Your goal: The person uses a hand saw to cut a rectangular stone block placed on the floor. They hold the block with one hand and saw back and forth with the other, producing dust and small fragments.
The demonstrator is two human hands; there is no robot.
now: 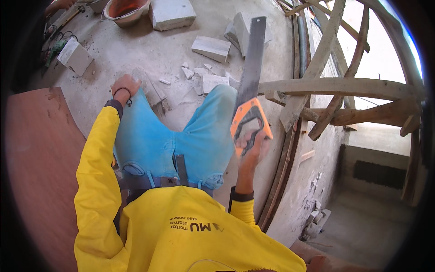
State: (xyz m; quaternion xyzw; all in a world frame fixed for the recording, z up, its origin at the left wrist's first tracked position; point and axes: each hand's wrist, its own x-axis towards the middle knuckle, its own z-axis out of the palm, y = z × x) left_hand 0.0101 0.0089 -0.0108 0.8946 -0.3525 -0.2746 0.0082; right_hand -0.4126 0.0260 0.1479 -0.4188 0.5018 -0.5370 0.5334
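Note:
My right hand is closed around the orange and black handle of a hand saw. The saw's long grey blade points away from me, beside my right knee and above the floor. My left hand rests at my left knee, its fingers bent down and not clearly visible. Close by, between my knees, is a pale grey block, partly hidden by my leg. Broken white pieces lie on the floor just beyond it.
Light blocks and a larger block lie ahead, near an orange-lined bucket. A reddish-brown board is at my left. Wooden poles cross at my right, beside the floor's edge and a lower area with rubble.

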